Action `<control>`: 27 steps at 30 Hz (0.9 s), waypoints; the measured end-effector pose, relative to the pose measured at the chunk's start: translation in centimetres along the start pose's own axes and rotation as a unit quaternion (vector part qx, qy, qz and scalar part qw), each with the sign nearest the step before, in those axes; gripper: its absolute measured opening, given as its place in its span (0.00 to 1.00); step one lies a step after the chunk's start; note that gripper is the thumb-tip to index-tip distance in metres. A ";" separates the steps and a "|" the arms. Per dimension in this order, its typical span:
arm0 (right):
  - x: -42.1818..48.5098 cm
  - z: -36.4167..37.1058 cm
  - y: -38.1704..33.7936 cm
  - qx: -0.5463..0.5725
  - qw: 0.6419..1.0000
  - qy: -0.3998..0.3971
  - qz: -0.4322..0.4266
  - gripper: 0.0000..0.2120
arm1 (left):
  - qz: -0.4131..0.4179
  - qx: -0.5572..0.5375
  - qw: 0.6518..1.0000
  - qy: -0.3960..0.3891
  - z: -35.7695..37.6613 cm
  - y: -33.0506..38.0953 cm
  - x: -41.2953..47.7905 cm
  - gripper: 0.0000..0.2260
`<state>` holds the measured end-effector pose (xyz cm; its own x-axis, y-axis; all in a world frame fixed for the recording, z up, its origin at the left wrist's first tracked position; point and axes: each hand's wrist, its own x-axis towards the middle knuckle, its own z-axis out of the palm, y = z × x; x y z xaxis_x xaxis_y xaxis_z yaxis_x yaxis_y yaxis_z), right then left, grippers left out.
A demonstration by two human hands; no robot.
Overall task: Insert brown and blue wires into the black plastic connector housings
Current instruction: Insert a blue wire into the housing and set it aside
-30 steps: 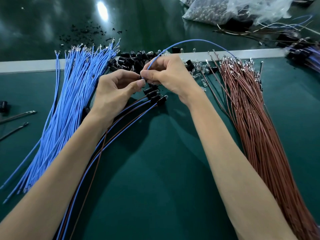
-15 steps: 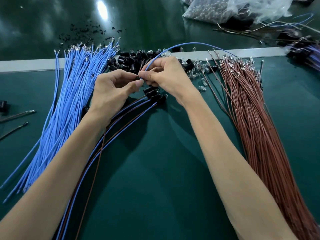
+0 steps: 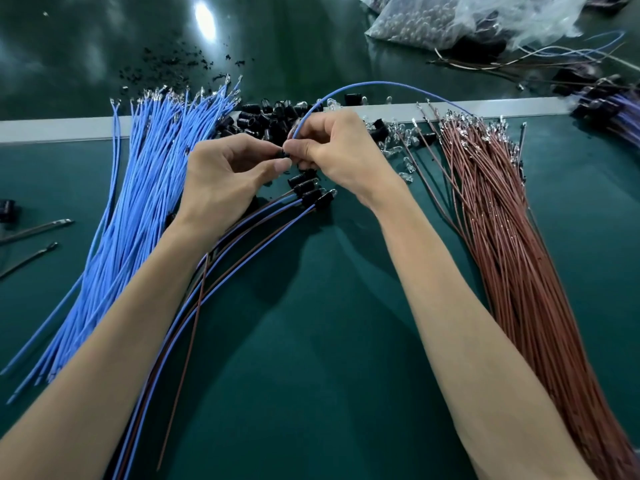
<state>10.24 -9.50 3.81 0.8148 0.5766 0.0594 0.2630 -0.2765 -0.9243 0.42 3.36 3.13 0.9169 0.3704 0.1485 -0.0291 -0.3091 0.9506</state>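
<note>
My left hand [image 3: 225, 174] pinches a small black connector housing [image 3: 283, 154] between thumb and fingers. My right hand [image 3: 337, 152] pinches the end of a blue wire [image 3: 381, 83] right at that housing; the wire arches up and over to the right. A brown wire [image 3: 194, 327] hangs down from under my left hand. Just below my hands lie several finished housings [image 3: 308, 190] with blue and brown wires trailing toward me. A blue wire bundle [image 3: 138, 202] lies at the left, a brown wire bundle [image 3: 512, 254] at the right.
A heap of loose black housings [image 3: 266, 117] and small clear bulbs [image 3: 398, 140] lies behind my hands along a white strip [image 3: 55, 129]. Plastic bags [image 3: 450, 19] and finished assemblies [image 3: 609, 102] sit at the far right. Two metal tools [image 3: 34, 230] lie at the left on the green mat [image 3: 311, 358].
Both hands stayed almost in place over the finished housings. The black housing now shows between my left fingertips, and the blue wire's arch shifted slightly.
</note>
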 end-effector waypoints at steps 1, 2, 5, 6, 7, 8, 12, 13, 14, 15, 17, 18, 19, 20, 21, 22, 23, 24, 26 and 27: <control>0.0 0.1 0.0 0.006 1.000 0.013 -0.012 0.08 | 0.002 -0.007 1.000 0.004 0.0 0.0 0.0 0.05; -0.1 0.3 0.1 0.010 0.999 0.029 -0.025 0.08 | 0.002 -0.016 1.000 0.010 0.0 0.0 0.0 0.04; -0.3 0.8 0.1 0.010 0.997 0.051 -0.049 0.08 | -0.006 -0.048 0.999 0.022 0.1 0.0 0.0 0.04; -0.3 0.8 0.2 0.008 0.998 0.048 -0.051 0.09 | -0.008 -0.054 0.998 0.026 0.1 -0.1 -0.1 0.03; -0.3 0.7 0.2 0.006 0.998 0.041 -0.051 0.08 | -0.009 -0.056 0.998 0.030 0.1 -0.1 -0.1 0.03; -0.2 0.5 0.2 0.006 0.998 0.032 -0.051 0.08 | -0.010 -0.057 0.998 0.032 0.2 -0.1 -0.1 0.03; -0.3 0.0 0.4 0.020 0.998 0.036 -0.044 0.05 | -0.030 -0.085 0.996 0.019 0.8 -0.3 -0.1 0.02; -0.3 0.0 0.4 0.028 0.998 0.045 -0.045 0.06 | -0.036 -0.092 0.995 0.015 0.8 -0.3 -0.1 0.02; -0.3 0.1 0.4 0.034 0.997 0.051 -0.046 0.07 | -0.041 -0.097 0.994 0.012 0.8 -0.3 -0.1 0.03; -0.3 0.2 0.4 0.037 0.997 0.052 -0.048 0.07 | -0.046 -0.101 0.994 0.010 0.8 -0.3 -0.1 0.03; -0.2 0.5 0.3 0.041 0.997 0.045 -0.048 0.07 | -0.051 -0.105 0.993 0.009 0.7 -0.3 0.0 0.04; -0.2 0.6 0.3 0.047 0.997 0.039 -0.044 0.08 | -0.051 -0.104 0.993 0.010 0.7 -0.3 0.0 0.05; -0.1 0.5 0.3 0.056 0.997 0.031 -0.037 0.08 | -0.049 -0.102 0.994 0.012 0.7 -0.2 0.0 0.05; -0.2 0.5 0.3 0.065 0.997 0.023 -0.029 0.09 | -0.046 -0.099 0.994 0.015 0.7 -0.2 -0.1 0.05; -0.2 0.3 0.3 0.070 0.997 0.016 -0.022 0.10 | -0.042 -0.096 0.994 0.018 0.8 -0.2 -0.2 0.05; -0.2 0.2 0.3 0.072 0.997 0.010 -0.016 0.10 | -0.040 -0.094 0.995 0.019 0.9 -0.3 -0.2 0.05; -0.2 0.2 0.4 0.072 0.997 0.004 -0.012 0.10 | -0.040 -0.093 0.995 0.019 1.0 -0.3 -0.3 0.05; -0.2 0.1 0.4 0.070 0.998 -0.003 -0.009 0.10 | -0.041 -0.092 0.995 0.018 1.1 -0.3 -0.3 0.05; -0.3 0.0 0.4 0.067 0.998 -0.004 -0.009 0.09 | -0.044 -0.093 0.995 0.012 1.1 -0.2 -0.3 0.05; -0.2 0.1 0.4 0.067 0.998 0.005 -0.011 0.09 | -0.044 -0.093 0.995 0.007 1.2 -0.1 -0.2 0.05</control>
<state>10.13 -9.70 3.38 0.8152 0.5730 0.0842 0.2106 -0.1578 -0.9648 0.67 2.27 2.71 0.9136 0.4014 0.0643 -0.0228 -0.1072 0.9940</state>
